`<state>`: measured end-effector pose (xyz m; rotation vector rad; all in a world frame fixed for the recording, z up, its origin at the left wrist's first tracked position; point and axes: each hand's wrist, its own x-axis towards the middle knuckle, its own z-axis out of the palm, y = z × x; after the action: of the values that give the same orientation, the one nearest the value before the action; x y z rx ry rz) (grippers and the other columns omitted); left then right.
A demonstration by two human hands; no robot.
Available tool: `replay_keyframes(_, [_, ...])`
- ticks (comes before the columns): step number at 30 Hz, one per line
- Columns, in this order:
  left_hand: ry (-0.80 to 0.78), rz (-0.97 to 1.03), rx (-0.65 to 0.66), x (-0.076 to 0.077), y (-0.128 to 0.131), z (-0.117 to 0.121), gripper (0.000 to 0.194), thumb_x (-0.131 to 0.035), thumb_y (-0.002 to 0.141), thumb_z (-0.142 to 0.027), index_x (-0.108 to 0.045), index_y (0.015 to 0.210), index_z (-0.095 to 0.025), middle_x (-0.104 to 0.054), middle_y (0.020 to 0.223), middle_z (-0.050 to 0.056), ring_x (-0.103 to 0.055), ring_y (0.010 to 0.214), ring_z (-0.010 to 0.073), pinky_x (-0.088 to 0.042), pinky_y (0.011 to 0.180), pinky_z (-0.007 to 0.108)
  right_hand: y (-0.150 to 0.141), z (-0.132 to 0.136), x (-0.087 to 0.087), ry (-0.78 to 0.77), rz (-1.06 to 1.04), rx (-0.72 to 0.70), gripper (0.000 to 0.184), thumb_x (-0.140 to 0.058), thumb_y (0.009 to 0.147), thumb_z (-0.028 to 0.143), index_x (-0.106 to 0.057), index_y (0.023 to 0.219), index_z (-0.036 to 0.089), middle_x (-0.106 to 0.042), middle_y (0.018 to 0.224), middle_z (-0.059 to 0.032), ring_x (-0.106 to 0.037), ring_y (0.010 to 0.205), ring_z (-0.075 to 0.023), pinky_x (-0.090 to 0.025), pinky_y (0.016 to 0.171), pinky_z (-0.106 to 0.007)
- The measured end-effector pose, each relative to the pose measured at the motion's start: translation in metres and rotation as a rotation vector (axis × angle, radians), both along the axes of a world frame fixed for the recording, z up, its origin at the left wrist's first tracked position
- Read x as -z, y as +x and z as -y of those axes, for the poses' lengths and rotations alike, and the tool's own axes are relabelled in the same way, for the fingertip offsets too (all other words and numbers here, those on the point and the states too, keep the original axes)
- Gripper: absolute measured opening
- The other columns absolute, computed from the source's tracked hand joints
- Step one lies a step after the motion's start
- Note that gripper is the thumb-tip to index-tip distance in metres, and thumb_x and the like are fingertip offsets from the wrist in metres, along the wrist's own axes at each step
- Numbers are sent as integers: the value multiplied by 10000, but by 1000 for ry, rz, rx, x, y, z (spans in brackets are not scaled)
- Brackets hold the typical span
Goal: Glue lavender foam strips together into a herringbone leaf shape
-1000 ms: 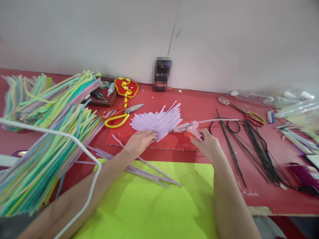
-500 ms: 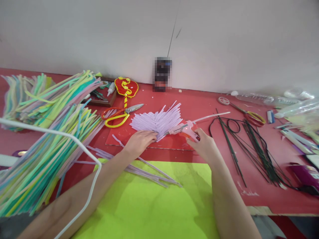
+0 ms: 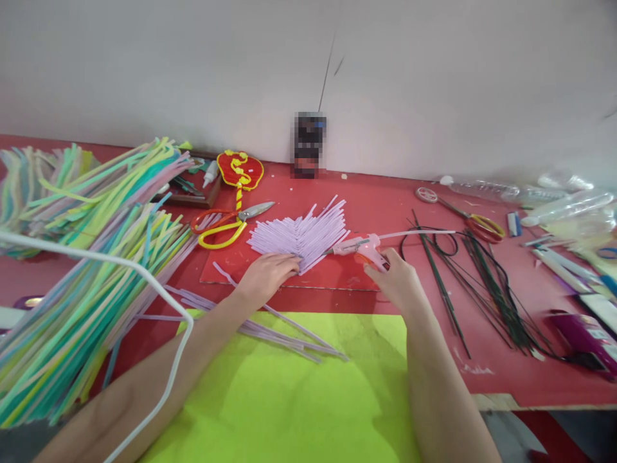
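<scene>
A fan-shaped piece of lavender pipe cleaners (image 3: pixel 289 235), its stems meeting along a central seam, lies on a red board (image 3: pixel 337 281). My left hand (image 3: pixel 265 273) is at its lower left edge, fingers closed on it; the fingertips are partly hidden. In my right hand (image 3: pixel 398 280) is a pink hot glue gun (image 3: pixel 369 247), gripped by the handle. Its nozzle reaches the right edge of the piece, and a clear glue stick (image 3: pixel 419 233) sticks out of its back. Loose lavender pipe cleaners (image 3: pixel 289 337) lie below my left hand.
Bundles of coloured pipe cleaners (image 3: pixel 110 296) fill the left, crossed by a white bar (image 3: pixel 144 270). Scissors (image 3: pixel 224 231) and a red-yellow ornament (image 3: pixel 240 170) lie behind. Dark green stems (image 3: pixel 496 289), another pair of scissors (image 3: pixel 484 226) and plastic bottles (image 3: pixel 482 187) are right. A yellow-green sheet (image 3: pixel 289 399) lies in front.
The glue gun has turned slightly, so its stick now lies more level, and my right hand has shifted a little to the right. My left hand stays on the lavender piece.
</scene>
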<state>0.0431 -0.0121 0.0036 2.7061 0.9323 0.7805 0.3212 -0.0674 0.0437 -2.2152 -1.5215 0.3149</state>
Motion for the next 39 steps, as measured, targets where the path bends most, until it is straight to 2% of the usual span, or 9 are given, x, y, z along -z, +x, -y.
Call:
replay_keyframes(13, [0,1,-8,0,1,0,172,-483,935,-217,-653,930,-194,-700,1102,30,-651,1024,173,-499,914,324,4,-2,3,40,-25,4,290,-554,713,477,-531,854,226,-637,761,-51,-540,603,-185,-362,575,-281])
replay_keyframes(25, [-2,-9,-6,-2,0,1,163,-488,932,-211,-649,930,-189,-697,1112,32,-649,1034,181,-497,913,328,1,-2,4,-7,46,62,309,-540,724,478,-533,895,221,-627,762,-59,-547,643,-205,-351,576,-284])
replay_keyframes(39, [20,-9,3,-4,0,1,209,-448,950,-231,-653,927,-197,-703,1098,34,-655,1023,171,-501,908,321,2,0,3,53,45,77,262,-538,716,452,-528,849,227,-598,707,-39,-509,594,-181,-346,554,-275])
